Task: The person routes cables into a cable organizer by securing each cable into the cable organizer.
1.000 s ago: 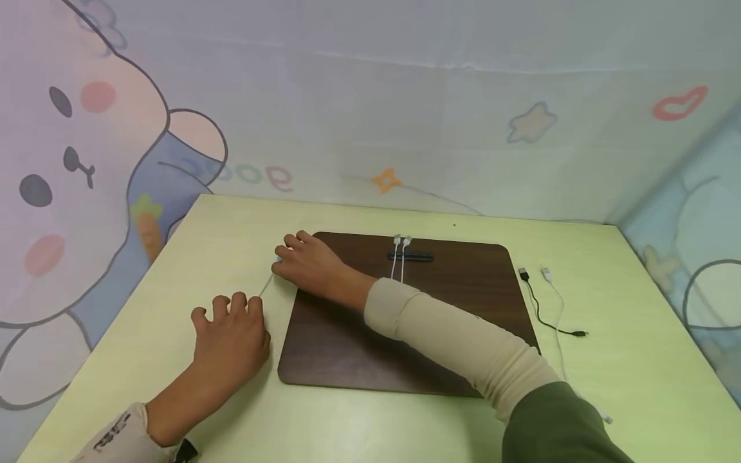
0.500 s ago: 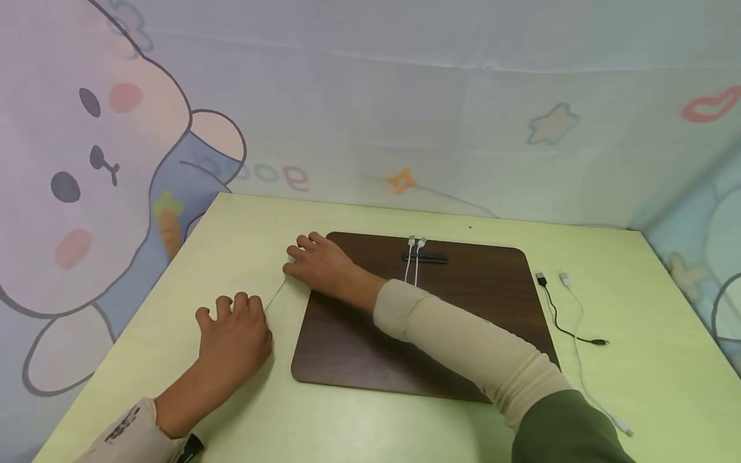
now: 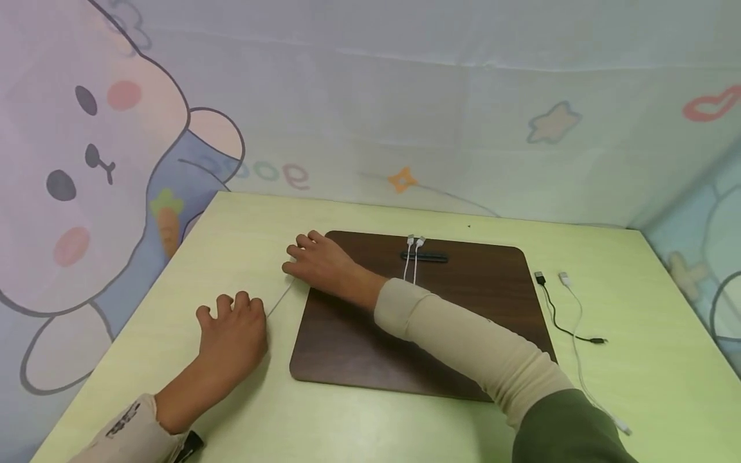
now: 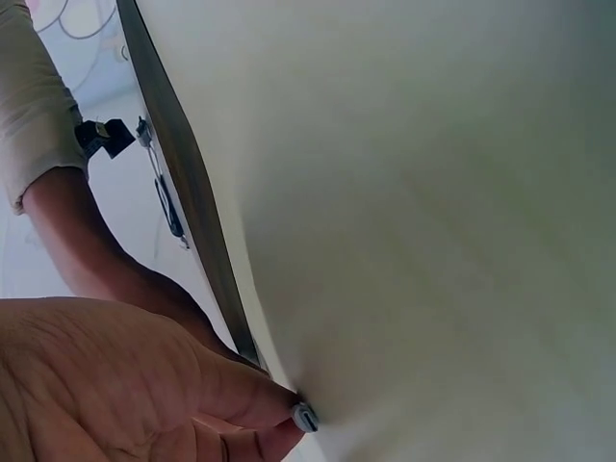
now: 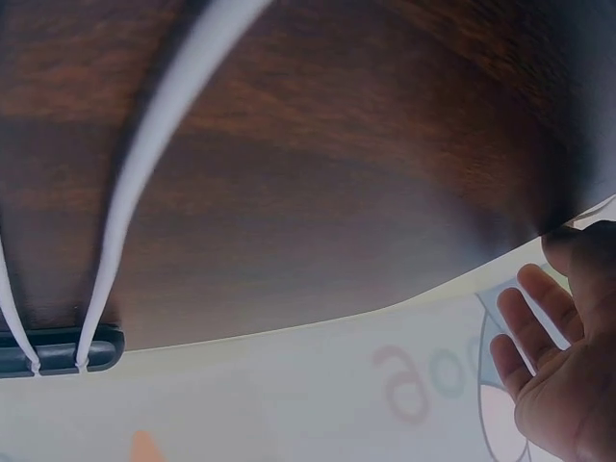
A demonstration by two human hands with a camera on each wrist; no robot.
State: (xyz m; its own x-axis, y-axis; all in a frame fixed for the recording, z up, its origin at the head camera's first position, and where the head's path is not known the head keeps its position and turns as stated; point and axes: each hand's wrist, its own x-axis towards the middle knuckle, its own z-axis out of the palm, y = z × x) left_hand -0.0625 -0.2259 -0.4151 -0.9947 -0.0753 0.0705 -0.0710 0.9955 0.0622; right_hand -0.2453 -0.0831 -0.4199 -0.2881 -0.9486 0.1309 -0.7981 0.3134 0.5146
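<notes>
While L hand pinches one end, wht cable straight, to R hand

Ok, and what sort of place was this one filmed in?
Probably a staged indoor recording setup: a pale table against a creased, cartoon-printed backdrop, with a dark board and two white cables lying on it.

One gap barred, one way through

A thin white cable runs straight from your left hand to your right hand. Your right sleeve crosses over the board; room beneath it is hard to judge. You could pass in front of the board, over the table.
</notes>
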